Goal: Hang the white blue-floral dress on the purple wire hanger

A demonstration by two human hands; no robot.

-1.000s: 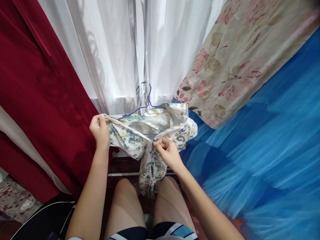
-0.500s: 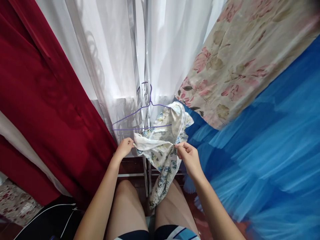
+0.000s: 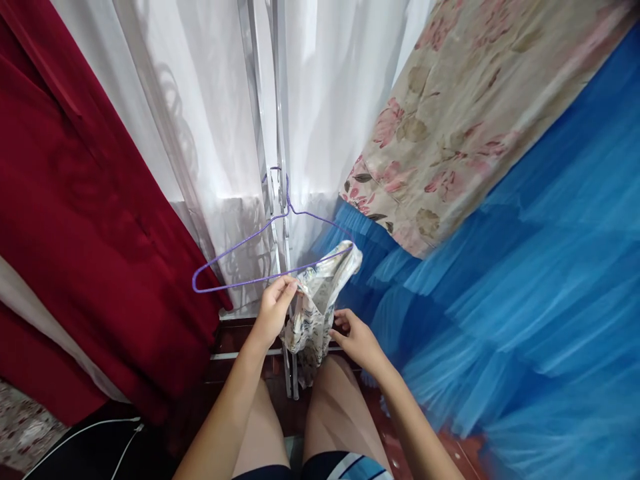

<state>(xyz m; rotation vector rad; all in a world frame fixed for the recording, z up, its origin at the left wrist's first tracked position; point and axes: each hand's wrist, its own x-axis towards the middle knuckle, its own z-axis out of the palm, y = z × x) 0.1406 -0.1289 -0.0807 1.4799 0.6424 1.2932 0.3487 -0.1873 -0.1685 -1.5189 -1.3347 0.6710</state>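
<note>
hanger (image 3: 250,281) half bare, hands (image 3: 274,307) at garment (image 3: 306,325) edge

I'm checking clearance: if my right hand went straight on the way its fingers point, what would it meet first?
Your right hand would probably meet the pale floral-patterned fabric garment first; depth is unclear, so they may already touch.

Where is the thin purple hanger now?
In the head view, the thin purple hanger sits left of centre, above the left hand, its right end at the white floral cloth garment.
</note>
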